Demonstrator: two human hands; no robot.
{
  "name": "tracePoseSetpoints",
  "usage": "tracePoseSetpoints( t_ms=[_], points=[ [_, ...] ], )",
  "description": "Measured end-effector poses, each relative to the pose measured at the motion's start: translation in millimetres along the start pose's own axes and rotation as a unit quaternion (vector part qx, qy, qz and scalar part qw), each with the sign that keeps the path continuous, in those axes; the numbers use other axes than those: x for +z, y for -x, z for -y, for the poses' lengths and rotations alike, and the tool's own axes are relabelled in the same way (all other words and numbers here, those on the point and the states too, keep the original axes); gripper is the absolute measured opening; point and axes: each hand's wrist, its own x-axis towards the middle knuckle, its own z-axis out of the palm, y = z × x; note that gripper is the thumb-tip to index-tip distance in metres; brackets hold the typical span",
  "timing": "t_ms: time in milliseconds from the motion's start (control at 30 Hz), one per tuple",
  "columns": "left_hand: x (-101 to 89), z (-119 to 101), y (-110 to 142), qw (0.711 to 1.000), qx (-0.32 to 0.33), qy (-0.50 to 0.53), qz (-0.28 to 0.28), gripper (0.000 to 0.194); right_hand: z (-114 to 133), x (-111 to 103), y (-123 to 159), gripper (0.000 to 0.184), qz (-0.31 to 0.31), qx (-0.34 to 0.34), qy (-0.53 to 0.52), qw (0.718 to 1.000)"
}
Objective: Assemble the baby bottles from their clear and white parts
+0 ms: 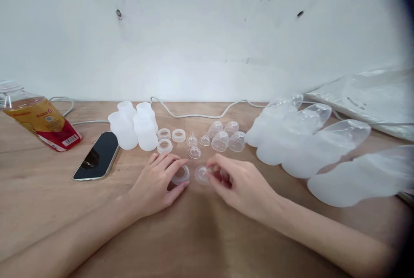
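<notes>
My left hand (161, 179) curls its thumb and fingers round a translucent bottle collar ring (184, 174) on the table. Just to the right, my right hand (237, 179) pinches a clear bottle nipple (201, 175) with thumb and forefinger; its flange faces the ring, and the two parts are apart. Behind my hands lie three more collar rings (178, 135) and three clear nipples (194, 153). Several clear domed caps (220, 141) sit beyond my right hand. White bottle bodies (145, 133) stand in a group behind my left hand.
Several capped baby bottles (343, 183) lie along the right side. On the left are a phone (97, 157) and a drink bottle (48, 118). A pale cable (194, 116) runs along the wall, and a plastic bag (368, 97) lies at the back right.
</notes>
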Motion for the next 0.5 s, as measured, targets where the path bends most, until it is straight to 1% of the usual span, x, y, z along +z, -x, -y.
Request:
tracePoseSetpoints(
  t_ms=[100, 200, 367, 433, 500],
  points=[
    [1.1, 3.4, 2.1, 0.997, 0.006, 0.066, -0.047, 0.038, 4.2, 11.6, 4.3, 0.010, 0.041, -0.037, 0.006, 0.998],
    [2.3, 6.6, 2.6, 0.990, 0.012, 0.107, -0.090, 0.035, 3.2, 18.4, 4.5, 0.014, 0.068, -0.033, 0.020, 0.997],
    [7.0, 10.1, 2.5, 0.982, 0.014, 0.142, -0.124, 0.036, 1.1, 19.0, 7.5, 0.024, 0.097, -0.052, 0.044, 0.993],
    [7.7, 9.6, 2.8, 0.974, -0.006, 0.188, -0.124, 0.033, 0.1, 19.6, 9.0, 0.025, 0.084, -0.058, 0.025, 0.994],
    [7.1, 7.7, 2.8, 0.953, -0.051, 0.276, -0.113, 0.030, -1.3, 20.7, 9.4, 0.025, 0.035, -0.068, -0.023, 0.997]
  ],
)
